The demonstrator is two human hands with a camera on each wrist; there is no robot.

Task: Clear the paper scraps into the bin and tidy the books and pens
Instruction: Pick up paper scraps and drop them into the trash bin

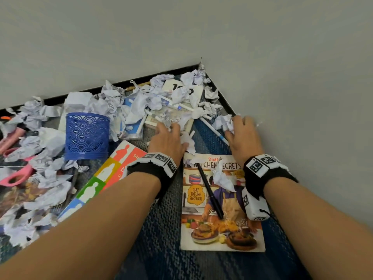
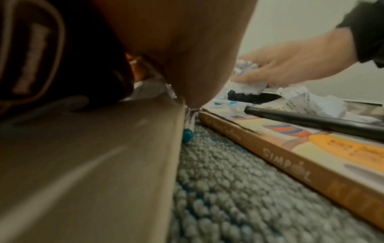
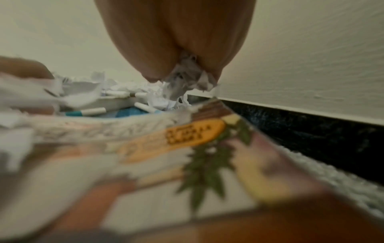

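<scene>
blue carpet in a room corner is lying buried under paper scraps (image 1: 113, 100), books and pens. both hands are gathering scraps: the left hand (image 1: 167, 138) is closing on a crumpled piece (grip clenched around paper), the right hand (image 1: 243, 134) is grasping another by the wall. next they likely need carrying to the blue mesh bin (image 1: 87, 136). a cookbook (image 1: 220, 203) is reading "kitchen secrets, chef tatung sarthou", a black pen (image 1: 210, 193) lying across it.

Five books (image 1: 221, 203), perhaps; one bin (image 1: 87, 136).

Both bare forearms wear black wristbands (image 1: 153, 168) carrying white blocks printed with black square markers (image 1: 260, 164).
</scene>
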